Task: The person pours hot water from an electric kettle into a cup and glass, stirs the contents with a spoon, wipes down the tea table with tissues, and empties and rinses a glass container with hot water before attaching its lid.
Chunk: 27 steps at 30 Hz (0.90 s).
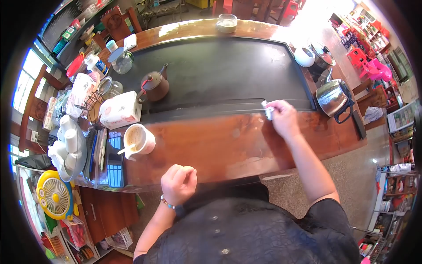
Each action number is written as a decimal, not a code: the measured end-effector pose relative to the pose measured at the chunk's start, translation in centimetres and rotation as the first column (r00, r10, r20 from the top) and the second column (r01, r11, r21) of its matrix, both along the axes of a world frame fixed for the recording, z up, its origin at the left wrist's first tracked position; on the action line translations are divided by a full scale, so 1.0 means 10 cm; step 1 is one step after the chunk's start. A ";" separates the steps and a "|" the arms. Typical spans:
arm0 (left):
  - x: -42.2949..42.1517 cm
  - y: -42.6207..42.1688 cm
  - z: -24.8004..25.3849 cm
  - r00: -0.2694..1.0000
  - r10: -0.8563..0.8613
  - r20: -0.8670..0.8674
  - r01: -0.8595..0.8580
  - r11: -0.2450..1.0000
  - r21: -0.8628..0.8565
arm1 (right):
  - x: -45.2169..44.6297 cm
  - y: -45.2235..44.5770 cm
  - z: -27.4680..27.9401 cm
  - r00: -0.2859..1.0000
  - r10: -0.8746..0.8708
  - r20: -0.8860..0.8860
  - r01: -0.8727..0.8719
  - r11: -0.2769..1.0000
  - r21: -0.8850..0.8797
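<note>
My right hand (285,119) is closed on a crumpled white tissue (267,110), just above the wooden table (211,136) where it meets the black tray surface (206,70). My left hand (179,182), with a beaded bracelet on its wrist, is curled into a loose fist at the near table edge. Nothing shows between its fingers. Up and to the left of it stands a cup (139,139) of brownish residue with a white spoon (127,149) resting in it. Behind the cup lies a white tissue pack (120,110).
A brown teapot (154,85) stands on the black surface's left. To the right are a steel kettle (332,97) and a white round pot (304,56). A glass jar (227,23) sits at the far edge. White cups (68,141) crowd a bowl at left, above a yellow fan (56,194).
</note>
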<state>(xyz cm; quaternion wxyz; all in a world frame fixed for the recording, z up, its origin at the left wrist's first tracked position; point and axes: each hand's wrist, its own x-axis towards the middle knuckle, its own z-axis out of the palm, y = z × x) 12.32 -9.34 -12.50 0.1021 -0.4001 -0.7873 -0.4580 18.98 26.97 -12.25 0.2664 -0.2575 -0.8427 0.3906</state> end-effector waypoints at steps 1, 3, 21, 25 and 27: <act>0.03 -0.03 0.01 1.000 -0.002 0.014 0.002 1.000 -0.005 | -0.01 -0.39 0.01 0.999 0.034 0.001 -0.033 0.943 0.331; 0.04 -0.02 0.02 0.999 0.006 0.052 -0.007 1.000 0.007 | -0.08 -1.02 0.03 0.991 0.130 0.010 -0.112 0.807 0.580; 0.16 -0.92 -0.01 0.840 0.041 0.541 -0.200 0.950 0.238 | 1.03 0.16 0.29 0.959 -0.238 0.154 0.162 0.905 0.394; 0.25 -1.17 -0.17 0.759 0.046 0.649 -0.289 0.917 0.274 | 1.12 -0.14 0.05 0.936 -0.299 0.188 0.139 0.801 0.582; 0.29 -1.22 -0.24 0.712 0.018 0.702 -0.312 0.904 0.293 | 0.93 -0.67 0.12 0.947 -0.219 0.234 0.012 0.753 0.658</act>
